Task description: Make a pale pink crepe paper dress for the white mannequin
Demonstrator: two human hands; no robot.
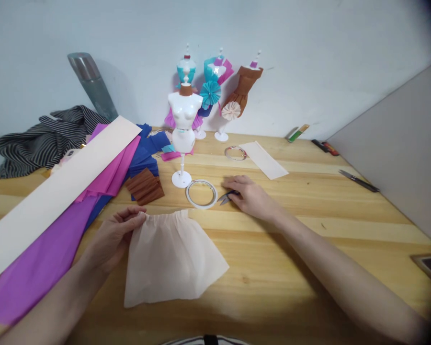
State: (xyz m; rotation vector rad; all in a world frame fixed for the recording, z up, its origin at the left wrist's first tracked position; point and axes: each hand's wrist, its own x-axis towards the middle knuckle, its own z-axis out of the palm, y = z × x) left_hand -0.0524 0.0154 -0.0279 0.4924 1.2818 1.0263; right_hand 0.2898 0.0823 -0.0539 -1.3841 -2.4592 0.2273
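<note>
Pinching paper skirt (172, 258), left hand (111, 237); right hand (249, 194) on snips (227, 196).

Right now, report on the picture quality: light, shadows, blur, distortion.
Head view: soft, even light, no hard glare on the table; a faint shadow lies under the right hand and its arm; the right corners darken to a vignette; wide-angle bend tilts the metal flask; the centre is sharp, where the left hand pinches cream tissue; the right edge blurs.

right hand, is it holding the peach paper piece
No, the right hand lies on small snips by the tape ring; the left hand pinches the peach paper.
</note>
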